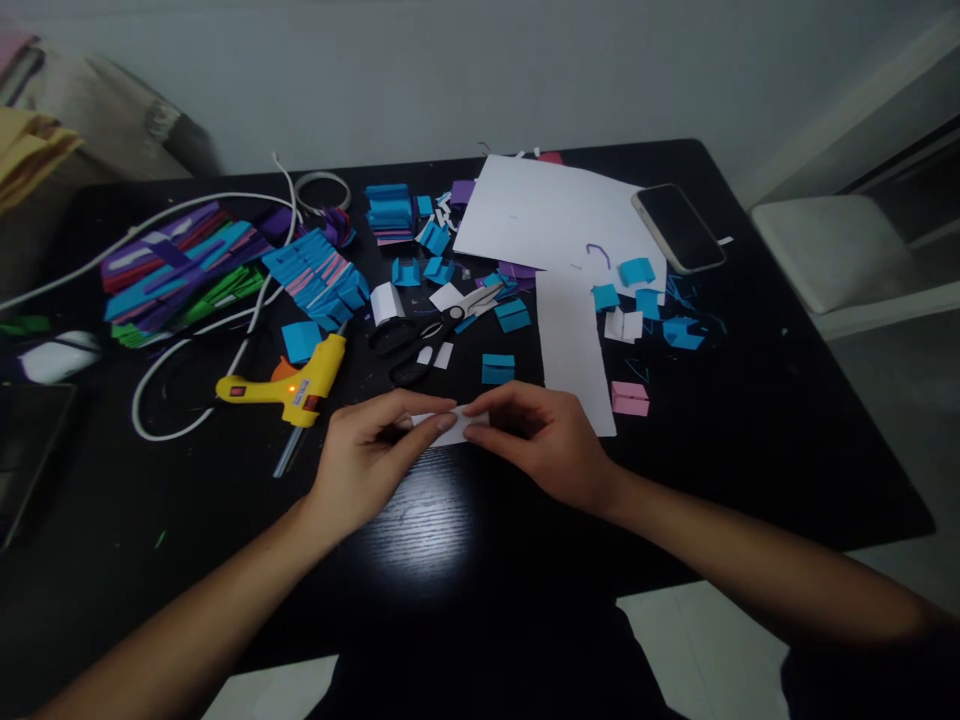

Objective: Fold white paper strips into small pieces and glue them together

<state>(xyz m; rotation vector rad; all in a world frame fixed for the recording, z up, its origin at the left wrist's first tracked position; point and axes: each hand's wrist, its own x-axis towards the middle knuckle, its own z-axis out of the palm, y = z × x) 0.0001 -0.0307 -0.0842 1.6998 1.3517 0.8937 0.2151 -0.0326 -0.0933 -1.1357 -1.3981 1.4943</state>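
Between my two hands is a small strip of white paper (448, 432), held level just above the dark table. My left hand (367, 445) pinches its left end between thumb and fingers. At the other end, my right hand (551, 440) grips it the same way, and the fingertips of both hands nearly meet. Just beyond them lies a folded blue paper piece (498, 369). Black-handled scissors (435, 328) rest behind my left hand, blades pointing right. A yellow glue gun (300, 385) with a lit orange light lies left of that hand.
White sheets (555, 215) cover the back, with a phone (679, 228) on their right edge. Blue folded pieces (682, 333) and a pink one (630, 398) lie at right. Bundled coloured strips (180, 265) and a looping white cable (142, 400) occupy the left. A white stool (832, 250) stands beyond the table.
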